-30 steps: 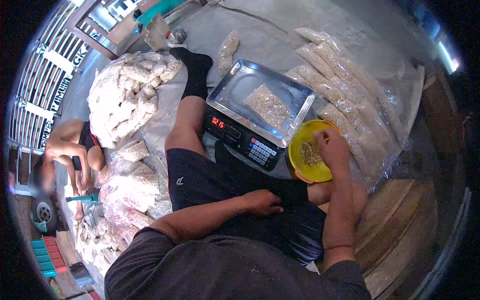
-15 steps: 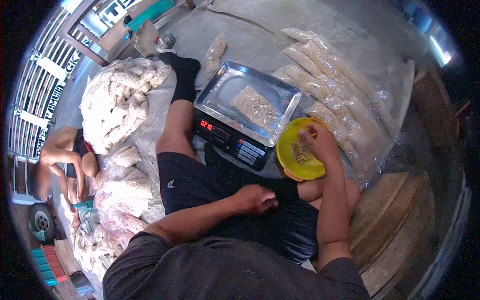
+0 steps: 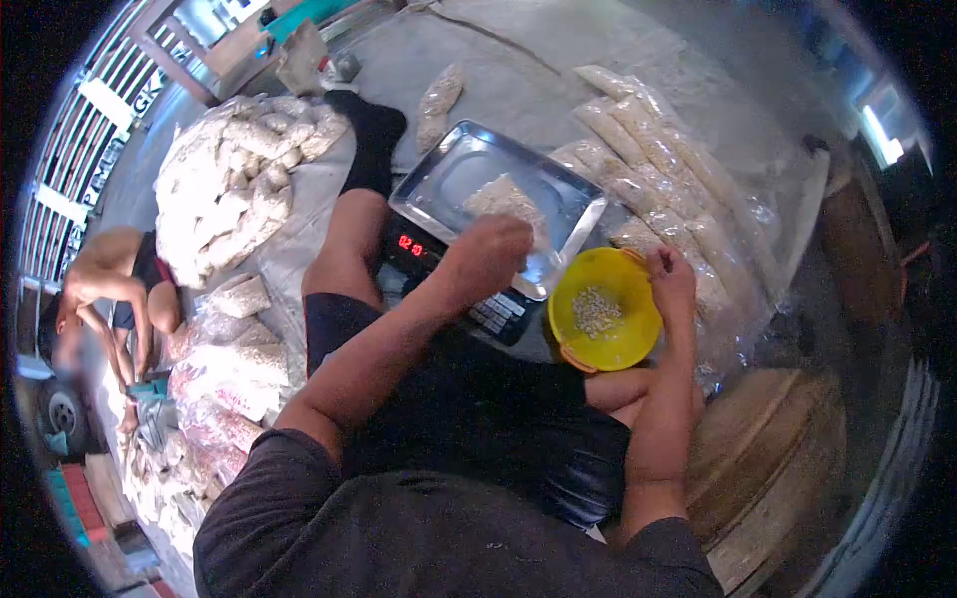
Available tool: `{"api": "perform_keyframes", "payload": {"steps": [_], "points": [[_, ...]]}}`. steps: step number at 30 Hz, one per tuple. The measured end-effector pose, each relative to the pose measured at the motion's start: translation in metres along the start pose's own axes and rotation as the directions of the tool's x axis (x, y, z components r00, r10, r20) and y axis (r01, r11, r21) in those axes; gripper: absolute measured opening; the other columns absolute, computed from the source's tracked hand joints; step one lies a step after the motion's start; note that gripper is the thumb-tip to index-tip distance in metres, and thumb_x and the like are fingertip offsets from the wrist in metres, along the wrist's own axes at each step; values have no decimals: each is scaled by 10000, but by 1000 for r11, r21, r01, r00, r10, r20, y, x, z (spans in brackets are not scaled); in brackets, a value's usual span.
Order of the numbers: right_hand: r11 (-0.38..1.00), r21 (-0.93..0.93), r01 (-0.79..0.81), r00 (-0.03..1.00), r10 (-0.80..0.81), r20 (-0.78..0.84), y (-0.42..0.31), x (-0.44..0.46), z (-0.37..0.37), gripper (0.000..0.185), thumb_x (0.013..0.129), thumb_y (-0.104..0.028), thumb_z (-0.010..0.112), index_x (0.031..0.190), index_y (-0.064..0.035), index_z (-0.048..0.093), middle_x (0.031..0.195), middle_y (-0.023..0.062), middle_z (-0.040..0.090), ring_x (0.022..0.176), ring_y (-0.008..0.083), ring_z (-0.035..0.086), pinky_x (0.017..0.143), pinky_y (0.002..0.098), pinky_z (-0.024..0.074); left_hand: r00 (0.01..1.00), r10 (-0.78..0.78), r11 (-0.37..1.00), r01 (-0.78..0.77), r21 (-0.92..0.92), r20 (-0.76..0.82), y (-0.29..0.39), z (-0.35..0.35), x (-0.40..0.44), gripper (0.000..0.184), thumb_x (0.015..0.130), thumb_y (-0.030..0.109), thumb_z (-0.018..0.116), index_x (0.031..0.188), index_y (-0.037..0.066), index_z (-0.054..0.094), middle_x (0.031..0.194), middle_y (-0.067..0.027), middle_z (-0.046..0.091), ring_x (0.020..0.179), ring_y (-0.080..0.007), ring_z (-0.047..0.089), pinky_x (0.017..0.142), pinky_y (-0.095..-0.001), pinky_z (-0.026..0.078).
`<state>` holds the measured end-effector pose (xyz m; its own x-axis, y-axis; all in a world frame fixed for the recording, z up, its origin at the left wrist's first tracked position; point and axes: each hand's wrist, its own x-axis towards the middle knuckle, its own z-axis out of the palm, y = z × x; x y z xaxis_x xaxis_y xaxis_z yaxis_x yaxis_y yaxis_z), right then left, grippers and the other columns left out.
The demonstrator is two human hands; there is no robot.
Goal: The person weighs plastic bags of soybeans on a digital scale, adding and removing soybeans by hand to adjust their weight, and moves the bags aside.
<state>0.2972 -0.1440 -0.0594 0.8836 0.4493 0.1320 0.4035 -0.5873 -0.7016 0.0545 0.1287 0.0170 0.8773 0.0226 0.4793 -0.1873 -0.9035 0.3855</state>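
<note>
My left hand (image 3: 488, 257) is closed above the front edge of the scale's metal tray (image 3: 429, 179), beside a clear plastic bag of pale beans or grains (image 3: 506, 197). Whether its curled fingers pinch the bag's end is hidden. The black digital scale (image 3: 409, 267) shows red digits, and my forearm covers part of its keypad (image 3: 498, 314). To the right, my right hand (image 3: 674, 282) has its fingers pinched together at the rim of a yellow bowl (image 3: 573, 284). I cannot make out what they hold. Loose pale pieces (image 3: 596, 311) lie in the bottom of the bowl.
Several filled bags (image 3: 638, 149) lie in rows on the right, and one bag (image 3: 439, 105) lies behind the scale. A large heap of bags (image 3: 234, 184) is on the left. Another person (image 3: 115, 279) crouches at far left. Wooden boards (image 3: 778, 458) stand at right.
My left hand has moved from my lap up to the scale's tray. My right hand has come out of the bowl to its right rim. The bowl has shifted slightly.
</note>
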Motion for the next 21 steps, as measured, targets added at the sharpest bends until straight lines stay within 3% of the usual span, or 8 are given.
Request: {"api": "perform_keyframes", "payload": {"steps": [5, 10, 13, 16, 17, 19, 20, 21], "points": [[997, -76, 4, 985, 9, 170, 18, 3, 7, 387, 992, -326, 620, 1184, 6, 674, 1149, 206, 707, 1085, 349, 666, 976, 420, 497, 816, -556, 822, 510, -253, -161, 7, -152, -43, 90, 941, 62, 613, 975, 26, 688, 1081, -167, 722, 1042, -285, 701, 889, -364, 535], [999, -45, 30, 961, -16, 276, -13, -17, -7, 429, 1022, -364, 592, 1270, -16, 634, 1221, 175, 679, 1097, 298, 650, 951, 408, 508, 780, -565, 767, 378, -519, -268, 43, -282, -154, 150, 1013, 46, 525, 1056, -23, 652, 1113, -139, 699, 1201, -278, 638, 1026, -374, 476], [987, -74, 142, 929, -107, 355, -32, -19, -2, 413, 1039, -357, 569, 1302, -43, 625, 1246, 143, 671, 1131, 264, 634, 965, 402, 498, 408, -899, 347, 447, -825, -157, 58, -296, -230, 185, 1001, 140, 573, 1119, 4, 615, 1075, -111, 669, 1035, -241, 674, 953, -383, 521], [978, -39, 207, 935, -185, 304, -67, -35, -7, 402, 986, -317, 630, 1287, -50, 643, 1234, 170, 691, 1144, 321, 650, 1026, 407, 477, 188, -956, 293, 652, -699, -226, -4, -291, -437, 344, 996, 202, 572, 1309, 96, 476, 1205, -76, 605, 1105, -242, 615, 918, -389, 538], [998, -52, -40, 959, 53, 278, -109, -43, -17, 385, 976, -319, 646, 1253, -53, 668, 1203, 154, 706, 1108, 297, 669, 988, 392, 496, 127, -963, 254, 722, -643, -237, -34, -286, -526, 414, 994, 222, 572, 1372, 127, 430, 1248, -65, 583, 1128, -242, 596, 906, -391, 544], [996, -80, 39, 980, -23, 197, -53, -12, -9, 379, 952, -406, 663, 1052, -49, 744, 970, 169, 740, 945, 332, 710, 878, 398, 535, 90, -965, 217, 804, -554, -248, -77, -267, -700, 564, 991, 263, 571, 1498, 188, 337, 1335, -42, 540, 1175, -243, 557, 882, -395, 555], [993, -103, -61, 989, 74, 125, -47, -2, -21, 413, 941, -442, 661, 1024, -46, 747, 935, 172, 738, 914, 345, 710, 857, 414, 538, -90, -981, 26, 814, -580, -171, -79, -275, -718, 501, 986, 255, 581, 1451, 174, 413, 1330, -7, 543, 1192, -237, 538, 895, -429, 553], [983, -106, -151, 985, 158, 63, -40, 12, -28, 449, 931, -478, 658, 995, -43, 750, 899, 176, 736, 883, 358, 710, 835, 429, 541, -437, -895, -174, 536, -826, -95, -70, -276, -695, 419, 983, 274, 587, 1379, 166, 505, 1293, -5, 566, 1196, -237, 529, 915, -474, 535]]}}
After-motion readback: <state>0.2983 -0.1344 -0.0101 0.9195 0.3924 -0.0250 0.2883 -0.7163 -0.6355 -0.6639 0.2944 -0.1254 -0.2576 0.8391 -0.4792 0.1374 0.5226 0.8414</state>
